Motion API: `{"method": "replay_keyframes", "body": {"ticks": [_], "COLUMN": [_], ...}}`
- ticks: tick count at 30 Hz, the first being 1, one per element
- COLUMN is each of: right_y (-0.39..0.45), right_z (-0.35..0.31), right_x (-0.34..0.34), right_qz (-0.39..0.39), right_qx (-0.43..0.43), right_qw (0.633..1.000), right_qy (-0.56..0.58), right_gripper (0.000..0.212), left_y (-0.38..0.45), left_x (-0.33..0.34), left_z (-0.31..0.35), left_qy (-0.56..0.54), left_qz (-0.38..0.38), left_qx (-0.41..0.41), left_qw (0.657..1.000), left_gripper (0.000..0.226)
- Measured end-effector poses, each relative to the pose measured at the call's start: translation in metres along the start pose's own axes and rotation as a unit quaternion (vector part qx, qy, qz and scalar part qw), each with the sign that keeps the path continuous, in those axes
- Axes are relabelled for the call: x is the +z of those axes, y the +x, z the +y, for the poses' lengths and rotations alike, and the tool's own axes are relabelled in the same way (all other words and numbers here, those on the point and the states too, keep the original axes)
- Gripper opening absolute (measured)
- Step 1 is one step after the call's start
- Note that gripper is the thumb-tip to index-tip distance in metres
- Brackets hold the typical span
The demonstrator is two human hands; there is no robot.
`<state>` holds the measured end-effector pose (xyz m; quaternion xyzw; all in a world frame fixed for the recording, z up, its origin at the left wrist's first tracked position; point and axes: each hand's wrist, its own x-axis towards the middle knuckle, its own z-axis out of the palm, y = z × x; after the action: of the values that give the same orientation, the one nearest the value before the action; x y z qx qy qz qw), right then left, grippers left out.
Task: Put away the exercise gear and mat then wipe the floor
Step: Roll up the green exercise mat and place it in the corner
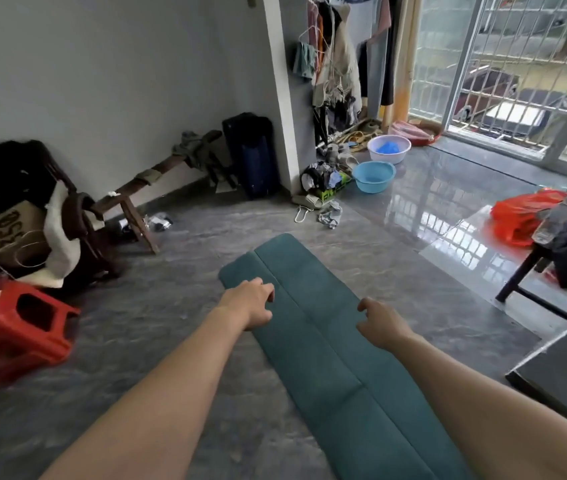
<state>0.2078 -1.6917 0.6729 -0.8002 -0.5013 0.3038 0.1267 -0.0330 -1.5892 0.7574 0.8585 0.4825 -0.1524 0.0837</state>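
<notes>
Lying lengthwise on the grey marble-patterned floor (157,323), a teal exercise mat (327,341) runs away from the viewer; it is folded along its length, a seam line down the middle, far corners rounded. Left hand (249,303) rests on the mat's left edge near the far end, fingers curled over the edge. Right hand (381,322) sits at the right edge, fingers bent downward; whether it grips the mat, cannot tell. Writing: digits on a cushion (15,223) at left, seen upside down, not fully readable. Counts: one mat, two basins, one pale (389,148) and one blue (374,176), one red plastic stool (15,327), one wooden bench (143,183).
</notes>
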Motion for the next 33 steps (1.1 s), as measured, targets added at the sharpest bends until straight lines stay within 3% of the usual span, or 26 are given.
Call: {"method": "replay_keyframes", "body": {"ticks": [11, 23, 28, 33], "right_y": [0.109, 0.288, 0.301, 0.286], "right_z": [-0.026, -0.145, -0.163, -0.143], "right_x": [0.018, 0.071, 0.076, 0.088], "right_qz": [0.033, 0.071, 0.082, 0.100], "right_qx": [0.090, 0.257, 0.343, 0.421], "right_qw": [0.995, 0.957, 0.927, 0.890], "right_qy": [0.032, 0.114, 0.129, 0.145], "right_gripper": [0.044, 0.047, 0.049, 0.050], "left_y": [0.159, 0.400, 0.472, 0.487], "left_x": [-0.015, -0.047, -0.065, -0.031], "left_z": [-0.037, -0.178, -0.162, -0.134], "left_qy": [0.020, 0.134, 0.110, 0.129], "left_qz": [-0.017, -0.062, -0.080, -0.106], "left_qx": [0.122, 0.274, 0.343, 0.405], "left_qw": [0.992, 0.950, 0.930, 0.899], "left_gripper": [0.030, 0.040, 0.042, 0.042]}}
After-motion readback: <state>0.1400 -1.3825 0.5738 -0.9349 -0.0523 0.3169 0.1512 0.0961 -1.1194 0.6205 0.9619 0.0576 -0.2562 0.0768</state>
